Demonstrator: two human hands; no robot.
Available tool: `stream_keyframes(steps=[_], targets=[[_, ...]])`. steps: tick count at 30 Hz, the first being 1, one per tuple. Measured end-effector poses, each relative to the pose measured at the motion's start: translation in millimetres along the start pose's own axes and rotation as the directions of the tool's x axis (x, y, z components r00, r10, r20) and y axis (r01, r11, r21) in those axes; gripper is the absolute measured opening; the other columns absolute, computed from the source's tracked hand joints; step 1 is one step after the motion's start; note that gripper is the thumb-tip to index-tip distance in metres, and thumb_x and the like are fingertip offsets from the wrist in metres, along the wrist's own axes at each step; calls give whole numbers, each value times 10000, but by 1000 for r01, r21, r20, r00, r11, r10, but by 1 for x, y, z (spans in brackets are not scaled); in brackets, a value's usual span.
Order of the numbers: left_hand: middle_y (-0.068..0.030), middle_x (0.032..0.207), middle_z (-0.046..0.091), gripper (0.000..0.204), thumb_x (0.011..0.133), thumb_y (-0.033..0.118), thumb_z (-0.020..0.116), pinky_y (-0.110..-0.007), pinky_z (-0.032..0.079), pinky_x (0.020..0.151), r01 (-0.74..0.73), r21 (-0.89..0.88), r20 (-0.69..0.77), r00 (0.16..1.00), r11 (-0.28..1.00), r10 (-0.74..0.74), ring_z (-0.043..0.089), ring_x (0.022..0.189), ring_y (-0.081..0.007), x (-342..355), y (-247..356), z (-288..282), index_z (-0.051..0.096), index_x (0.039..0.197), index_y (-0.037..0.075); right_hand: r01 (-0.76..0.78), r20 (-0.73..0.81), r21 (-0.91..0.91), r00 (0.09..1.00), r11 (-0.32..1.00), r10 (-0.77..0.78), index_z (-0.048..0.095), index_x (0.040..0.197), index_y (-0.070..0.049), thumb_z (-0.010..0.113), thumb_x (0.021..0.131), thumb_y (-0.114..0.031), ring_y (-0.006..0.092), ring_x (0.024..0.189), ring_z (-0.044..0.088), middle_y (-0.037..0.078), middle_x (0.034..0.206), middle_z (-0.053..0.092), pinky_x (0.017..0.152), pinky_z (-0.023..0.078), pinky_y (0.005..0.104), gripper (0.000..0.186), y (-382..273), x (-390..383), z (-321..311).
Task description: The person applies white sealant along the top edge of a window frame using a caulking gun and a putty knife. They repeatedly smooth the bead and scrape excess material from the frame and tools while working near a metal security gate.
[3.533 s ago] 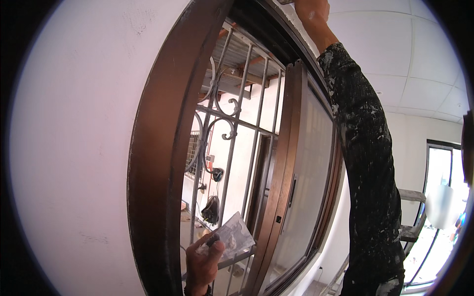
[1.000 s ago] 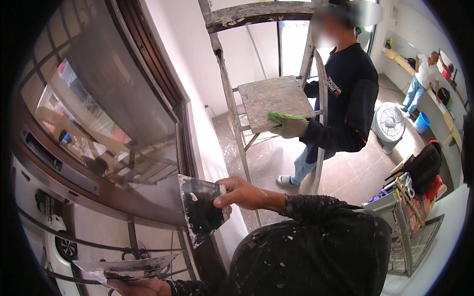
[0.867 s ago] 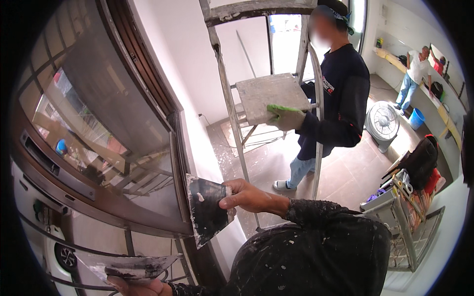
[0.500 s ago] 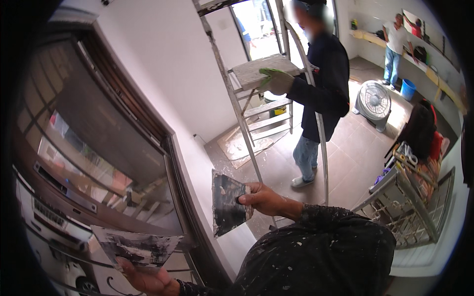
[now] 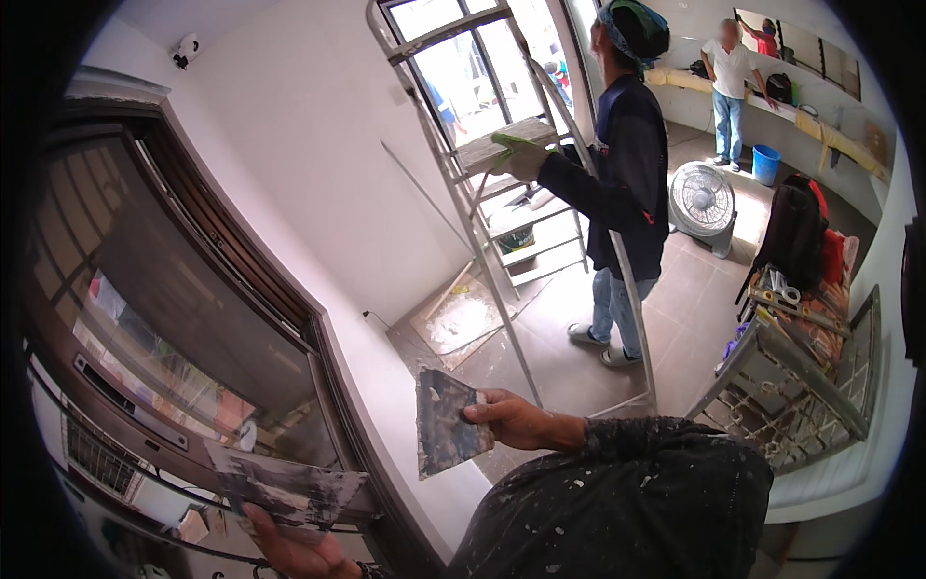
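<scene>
Both hands are busy with a broad putty knife each: the right hand (image 5: pixel 526 420) pinches the smaller dark-faced knife (image 5: pixel 451 425) with its thumb on the near face and the fingers mostly out of sight behind, while the left hand (image 5: pixel 299 548) grips the wider smeared knife (image 5: pixel 289 490) from below, its thumb up against the steel. The smaller knife shows in front of the white wall (image 5: pixel 289 145), beyond the right edge of the brown window frame (image 5: pixel 236 249); the wider one shows over that window's lower right corner, and whether it touches the frame cannot be told. The two blades are apart, which suits a moment of carrying rather than pressing. To do this well, the wider blade probably wants tilting toward level, so that the grey-white smears on it do not slip off, and its long edge is best held clear of the glass and the frame's corner. Any residue on the smaller blade is likely best wiped along the other's edge at a shallow angle, thumb well back from the rim. With a co-worker (image 5: pixel 632 183) standing at the stepladder (image 5: pixel 449 35), slow turns with the edges pointed away look wisest.
</scene>
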State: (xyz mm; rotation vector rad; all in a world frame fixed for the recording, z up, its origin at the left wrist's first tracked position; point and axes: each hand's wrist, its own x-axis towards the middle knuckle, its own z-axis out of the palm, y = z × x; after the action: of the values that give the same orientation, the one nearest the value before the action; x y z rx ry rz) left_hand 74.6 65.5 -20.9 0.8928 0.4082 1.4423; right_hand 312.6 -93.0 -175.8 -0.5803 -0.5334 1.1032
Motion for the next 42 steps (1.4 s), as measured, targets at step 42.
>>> stream_keyframes(steps=[42], targets=[[-260, 1376, 544, 460, 1005, 138, 557, -380, 494, 1011, -562, 578, 326, 823, 591, 464, 575, 1221, -327, 17, -14, -13, 473, 1366, -134, -109, 25, 208, 994, 972, 106, 475, 1323, 25, 670, 961, -249, 208, 1100, 650, 99, 1203, 645, 982, 510, 371, 493, 15, 2, -20]])
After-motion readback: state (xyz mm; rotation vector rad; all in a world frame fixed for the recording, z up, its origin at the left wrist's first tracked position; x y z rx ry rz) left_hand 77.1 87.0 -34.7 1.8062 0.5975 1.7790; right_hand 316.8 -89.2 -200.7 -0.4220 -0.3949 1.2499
